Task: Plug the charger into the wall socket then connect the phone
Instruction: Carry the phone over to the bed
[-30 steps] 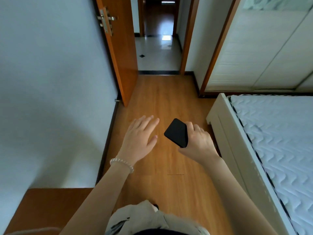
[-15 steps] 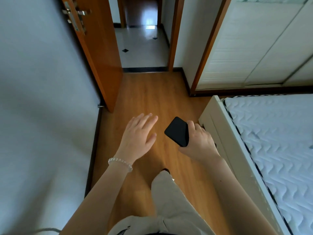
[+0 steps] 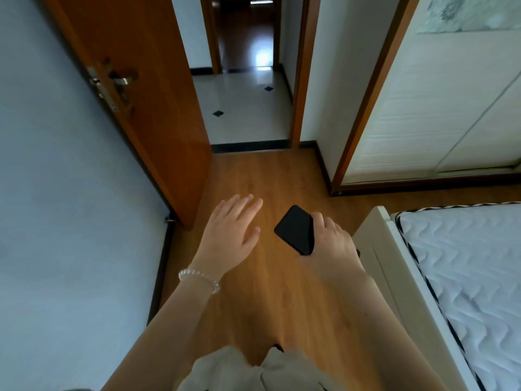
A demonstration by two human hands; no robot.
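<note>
Phone (image 3: 294, 230) matt blk; floor (image 3: 270, 292) smooth wood; door (image 3: 158, 88) glossy wood.

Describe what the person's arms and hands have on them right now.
Both forearms are bare, with no sleeves in view. The left hand has a bracelet of clear, pale round beads at the wrist. The right hand shows no ring, watch or glove.

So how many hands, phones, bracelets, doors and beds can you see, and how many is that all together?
Hands: 2, the left hand open and empty, the right hand holding the phone
Phones: 1, the black phone
Bracelets: 1, the bead bracelet on the left wrist
Doors: 1, the open wooden door
Beds: 1, the bed on the right
Total: 6
</note>
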